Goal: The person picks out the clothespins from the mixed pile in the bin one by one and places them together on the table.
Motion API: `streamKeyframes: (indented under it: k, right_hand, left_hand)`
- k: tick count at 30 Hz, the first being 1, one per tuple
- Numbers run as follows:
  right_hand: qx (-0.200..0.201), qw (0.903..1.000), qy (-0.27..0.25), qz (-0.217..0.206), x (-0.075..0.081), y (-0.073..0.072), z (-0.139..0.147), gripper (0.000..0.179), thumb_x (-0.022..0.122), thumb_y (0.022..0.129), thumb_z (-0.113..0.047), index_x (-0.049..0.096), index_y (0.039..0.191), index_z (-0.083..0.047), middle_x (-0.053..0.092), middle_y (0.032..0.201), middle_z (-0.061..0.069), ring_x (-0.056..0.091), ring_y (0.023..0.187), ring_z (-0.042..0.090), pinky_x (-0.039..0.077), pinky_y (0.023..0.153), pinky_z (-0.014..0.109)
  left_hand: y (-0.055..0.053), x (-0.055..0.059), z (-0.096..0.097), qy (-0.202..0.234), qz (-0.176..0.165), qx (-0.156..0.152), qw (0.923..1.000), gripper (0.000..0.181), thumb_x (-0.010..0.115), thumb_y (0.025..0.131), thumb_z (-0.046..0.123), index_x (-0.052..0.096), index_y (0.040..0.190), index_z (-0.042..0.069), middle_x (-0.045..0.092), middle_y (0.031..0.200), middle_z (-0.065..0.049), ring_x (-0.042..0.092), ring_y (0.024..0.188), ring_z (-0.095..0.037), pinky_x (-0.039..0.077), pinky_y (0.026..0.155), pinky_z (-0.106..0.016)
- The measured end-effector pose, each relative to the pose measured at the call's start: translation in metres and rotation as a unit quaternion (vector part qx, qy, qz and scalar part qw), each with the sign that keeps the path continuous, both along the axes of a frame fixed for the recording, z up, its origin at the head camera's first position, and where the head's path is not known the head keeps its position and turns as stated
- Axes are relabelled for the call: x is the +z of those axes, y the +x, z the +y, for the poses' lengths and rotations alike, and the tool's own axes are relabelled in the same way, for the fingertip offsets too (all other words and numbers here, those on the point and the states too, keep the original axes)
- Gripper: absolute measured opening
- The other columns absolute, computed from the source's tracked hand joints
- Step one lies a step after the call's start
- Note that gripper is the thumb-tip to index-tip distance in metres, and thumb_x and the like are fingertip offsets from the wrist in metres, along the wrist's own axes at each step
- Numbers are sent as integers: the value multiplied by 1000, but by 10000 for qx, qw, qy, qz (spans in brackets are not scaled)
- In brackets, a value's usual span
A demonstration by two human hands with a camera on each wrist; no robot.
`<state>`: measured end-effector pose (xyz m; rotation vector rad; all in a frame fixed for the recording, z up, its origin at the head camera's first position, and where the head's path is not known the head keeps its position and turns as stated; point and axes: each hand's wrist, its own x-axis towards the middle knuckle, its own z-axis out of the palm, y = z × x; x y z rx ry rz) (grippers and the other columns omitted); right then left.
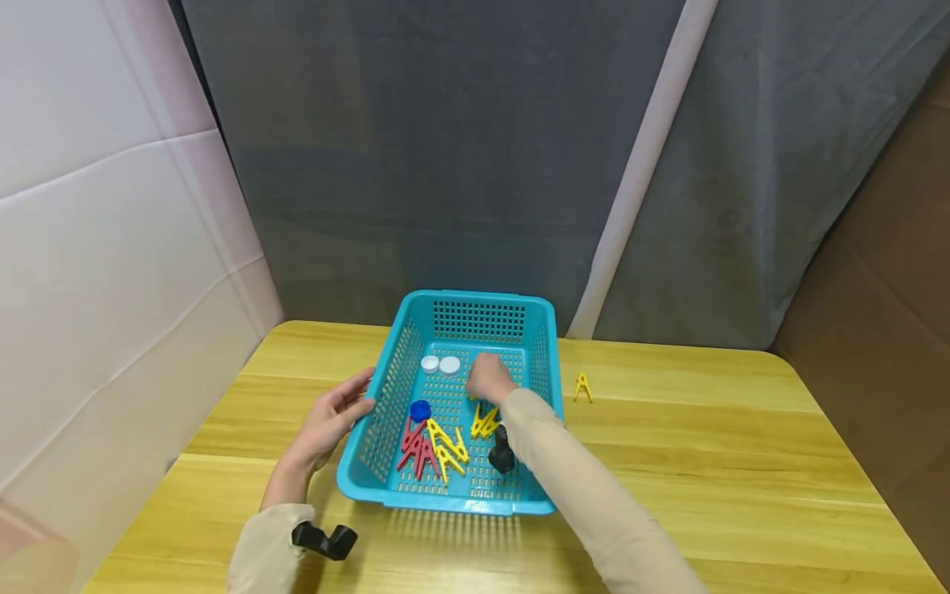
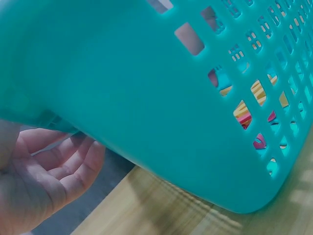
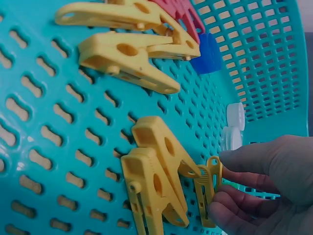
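- Right hand [image 1: 490, 379]: thumb and fingers pinch a yellow clothespin [image 3: 203, 196] inside the basket [image 1: 482, 505], with only its thickness between them
- Left hand [image 1: 326, 425]: fingers curve loosely, spaced slightly apart, and hold the basket's left edge, the thumb at the rim
- The pinched clothespin shows clearly in the right wrist view; from the head, the right hand mostly covers it
- The left wrist view shows the left fingertips against the underside of the rim, hidden from the head
- Only the head view shows a lone clothespin [image 1: 582, 384] on the table [image 1: 742, 462], right of the right fingers, narrow end away from the person
- In the right wrist view the pinched clothespin's long axis runs roughly up and down, holed end beside the thumb tip
- Two yellow clothespins [image 3: 161, 164] lie just nearer the person than the right fingers
- White caps [image 1: 449, 365] sit left of those fingers; a blue cap [image 1: 420, 410] and red clothespins [image 1: 419, 450] lie left and nearer the person
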<state>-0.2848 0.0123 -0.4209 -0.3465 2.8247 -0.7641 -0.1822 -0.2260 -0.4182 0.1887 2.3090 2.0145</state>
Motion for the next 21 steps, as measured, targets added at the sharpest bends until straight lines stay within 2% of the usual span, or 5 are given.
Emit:
streamKeyframes:
  k: [6,9,13,17,21]
  right_hand:
    - [324,9987,362,159,1,2,0,23,64,79,2,56,61,-9,50,62,-1,43,54,12,38,48,21]
    - [117,9993,293,218,3,4,1,13,67,80,-2,60,69,-5,55,67,2,47,57,14,42,50,23]
    - [-369,9980,337,376,3,6,2,28,71,81,-14,51,63,-9,47,58,1,44,50,13,39,45,25]
    - [-600,9955,576,459,0,6,3,46,72,82,-27,38,54,-15,35,49,-4,36,44,11,33,40,24]
    - [-729,9938,691,467,-5,5,0,46,74,79,-35,41,54,-14,41,51,-2,41,46,12,36,41,25]
  left_hand:
    - [0,0,1,22,-8,13,10000,55,51,95,5,29,144,-5,39,136,-32,56,95,-1,52,75,-22]
    - [-1,0,1,30,10,-6,10000,55,51,95,5,28,144,-5,39,136,-32,56,96,-1,52,75,-22]
    - [-1,-1,1,30,27,-34,10000,55,51,95,5,28,144,-5,38,136,-32,56,96,-1,52,76,-21]
    - [-1,-1,0,17,51,-30,10000,55,51,95,6,29,144,-5,39,136,-31,56,96,-1,51,76,-21]
    - [0,-2,1,15,57,-24,10000,55,52,95,6,29,144,-5,39,136,-31,56,96,-1,51,76,-20]
